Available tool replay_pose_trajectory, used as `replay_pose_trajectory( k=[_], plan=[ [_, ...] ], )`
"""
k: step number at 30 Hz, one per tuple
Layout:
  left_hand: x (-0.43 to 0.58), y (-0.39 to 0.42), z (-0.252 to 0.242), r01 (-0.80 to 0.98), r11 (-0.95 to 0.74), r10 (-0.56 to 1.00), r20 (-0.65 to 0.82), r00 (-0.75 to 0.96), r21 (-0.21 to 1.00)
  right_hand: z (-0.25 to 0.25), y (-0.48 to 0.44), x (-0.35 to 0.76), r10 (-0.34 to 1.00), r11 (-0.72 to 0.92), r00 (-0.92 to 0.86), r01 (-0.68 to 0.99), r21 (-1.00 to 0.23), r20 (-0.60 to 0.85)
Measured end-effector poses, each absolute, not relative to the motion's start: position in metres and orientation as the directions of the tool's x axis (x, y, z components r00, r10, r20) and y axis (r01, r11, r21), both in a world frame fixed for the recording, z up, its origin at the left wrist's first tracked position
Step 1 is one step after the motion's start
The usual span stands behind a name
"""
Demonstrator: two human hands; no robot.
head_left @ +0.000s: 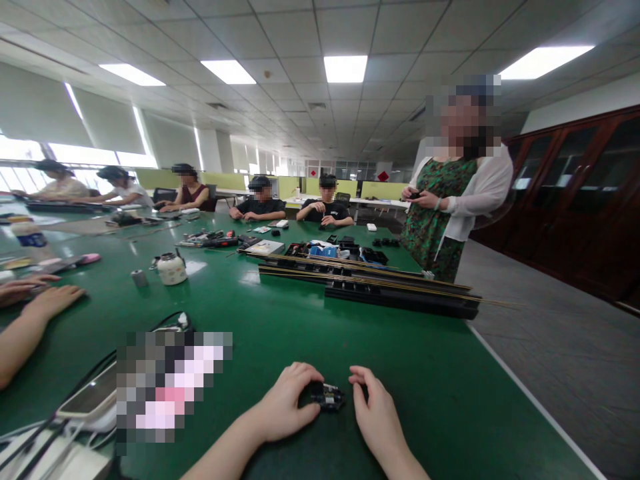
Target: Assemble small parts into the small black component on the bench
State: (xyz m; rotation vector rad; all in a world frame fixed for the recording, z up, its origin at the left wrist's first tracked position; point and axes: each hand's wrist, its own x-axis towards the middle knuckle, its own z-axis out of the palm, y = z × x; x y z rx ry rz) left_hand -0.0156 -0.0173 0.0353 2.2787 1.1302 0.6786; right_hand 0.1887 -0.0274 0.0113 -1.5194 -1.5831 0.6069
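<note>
A small black device (332, 398) with what look like exposed metal or electronic parts lies on the green table (240, 373) in front of me. My left hand (287, 403) grips its left end between thumb and fingers. Just right of the device is my right hand (375, 410), its fingers loosely curved, thumb and forefinger apart, holding nothing. A gap separates that hand from the device. The exact kind of device is too small to make out.
Long black rails with thin brass-coloured rods (390, 287) lie across the table ahead. Phones and cables (90, 400) are at the left, near another person's hands (55, 300). A white pot (171, 268) stands beyond. A person in a green dress (440, 200) stands at right.
</note>
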Motion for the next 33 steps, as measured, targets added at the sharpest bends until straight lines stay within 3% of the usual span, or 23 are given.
replay_pose_trajectory(
  k=[33],
  plan=[
    [-0.0147, -0.0172, 0.0373, 0.579, -0.523, 0.822, 0.189, 0.538, 0.626, 0.0197, -0.0282, 0.1899, 0.981, 0.116, 0.077, 0.513, -0.851, 0.180]
  ],
)
